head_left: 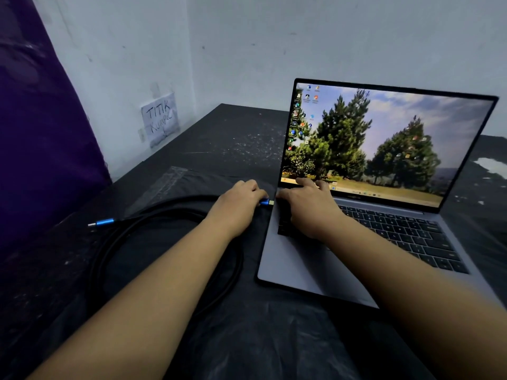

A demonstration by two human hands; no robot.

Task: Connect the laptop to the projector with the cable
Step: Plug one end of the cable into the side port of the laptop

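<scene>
An open grey laptop [288, 259] stands on the black table, its screen lit with a tree wallpaper. My left hand [238, 204] grips the blue plug [266, 202] of a black cable [153, 215] and holds its metal tip right at the laptop's left edge. The cable lies coiled in a loop to the left, and its other blue plug [103, 222] rests free on the table. My right hand [307, 207] lies flat on the laptop's upper left keys, fingers spread, touching the hinge area. No projector is in view.
The table [219, 138] is covered in black plastic and sits in a corner of white walls. A paper note [160, 119] is taped to the left wall. A purple cloth [41, 133] hangs at the far left. A clear plastic bag [175, 179] lies behind the cable.
</scene>
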